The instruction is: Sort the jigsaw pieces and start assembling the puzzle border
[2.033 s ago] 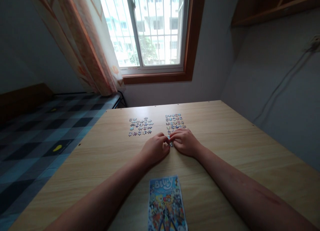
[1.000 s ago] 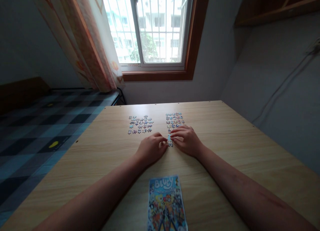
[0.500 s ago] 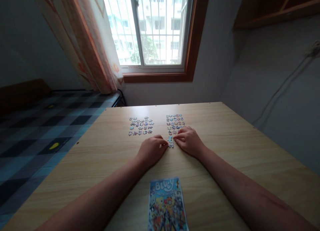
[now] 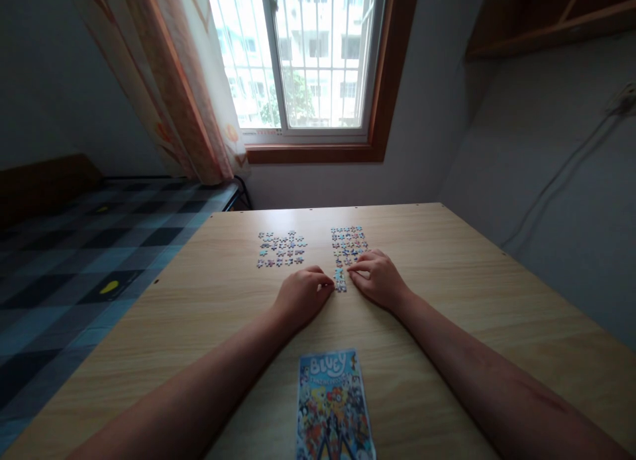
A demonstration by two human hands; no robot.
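My left hand [image 4: 301, 295] and my right hand [image 4: 378, 278] rest on the wooden table [image 4: 447, 294], fingers curled, on either side of a short strip of joined puzzle pieces [image 4: 340, 280]. Both hands' fingertips pinch or press the strip's edges. Just beyond the strip lies a group of loose puzzle pieces [image 4: 348, 242]. A second group of loose pieces [image 4: 281, 248] lies further left. A colourful Bluey reference picture [image 4: 332, 405] lies close to me between my forearms.
A window [image 4: 303, 56] with a curtain [image 4: 169, 82] is behind the table. A bed with a checked cover [image 4: 74, 261] stands to the left. A grey wall and a wooden shelf [image 4: 546, 16] are on the right.
My hands, pressed together over the strip two seconds ago, have drawn slightly apart, so the joined strip now shows between them. The view shifted a little.
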